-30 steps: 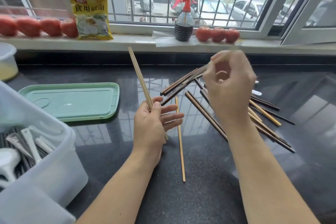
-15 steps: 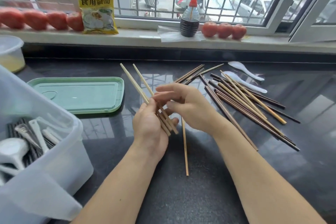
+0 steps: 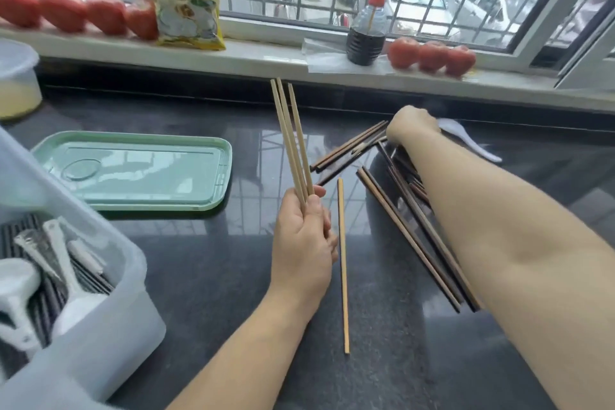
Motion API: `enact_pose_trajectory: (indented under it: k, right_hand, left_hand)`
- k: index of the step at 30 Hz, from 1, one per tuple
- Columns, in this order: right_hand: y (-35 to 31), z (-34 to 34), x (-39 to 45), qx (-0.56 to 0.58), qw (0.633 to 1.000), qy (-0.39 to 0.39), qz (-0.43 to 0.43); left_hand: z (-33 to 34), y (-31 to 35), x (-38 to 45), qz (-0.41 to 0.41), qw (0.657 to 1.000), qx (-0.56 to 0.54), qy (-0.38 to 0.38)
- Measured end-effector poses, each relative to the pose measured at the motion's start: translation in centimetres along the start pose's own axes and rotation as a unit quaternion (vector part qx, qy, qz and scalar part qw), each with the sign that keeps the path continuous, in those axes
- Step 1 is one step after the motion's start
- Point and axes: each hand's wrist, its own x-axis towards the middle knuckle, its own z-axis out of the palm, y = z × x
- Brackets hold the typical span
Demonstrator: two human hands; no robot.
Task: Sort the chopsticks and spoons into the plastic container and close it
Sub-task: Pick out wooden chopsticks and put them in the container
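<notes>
Frosted plastic container [image 3: 100, 326] sitting far left, already loaded with white spoons and dark chopsticks; mint-green rectangular plastic lid [image 3: 133, 170] lying flat just beyond it, so not closed yet; left hand [image 3: 304, 243] mid-counter, fingers curled round three pale bamboo chopsticks [image 3: 293, 140] pointing up and fanned at the tips; one more pale bamboo chopstick [image 3: 342, 263] lying loose just right of that hand; right hand [image 3: 411, 126] reaching into the pile of dark brown wooden chopsticks [image 3: 416, 236], blurred, can't tell what the fingers are doing; white plastic spoon [image 3: 466, 140] right behind it. Risks, imo: loose fan slipping out of the grip; forearm sweeping the pile; easy to forget that stray single stick.
</notes>
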Motion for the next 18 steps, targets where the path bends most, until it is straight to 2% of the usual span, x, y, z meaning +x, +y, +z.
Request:
enact_pose_trajectory:
  k: [5, 12, 15, 18]
  right_hand:
    - [-1.1, 0.3, 2.8, -0.030, 0.998, -0.045, 0.034]
    - [-3.6, -1.4, 3.1, 0.019, 0.993, -0.103, 0.061]
    - [-3.0, -1.5, 3.5, 0.088, 0.983, -0.107, 0.120]
    - [-1.4, -1.9, 3.3, 0.238, 0.955, -0.091, 0.151]
  left_hand:
    - [0.4, -0.1, -0.6, -0.008, 0.999, 0.041, 0.023]
    - [0.7, 1.8, -0.6, -0.122, 0.989, 0.036, 0.069]
    - [1.0, 1.8, -0.9, -0.134, 0.986, 0.072, 0.068]
    - [1.1, 1.5, -0.8, -0.117, 0.984, 0.116, 0.066]
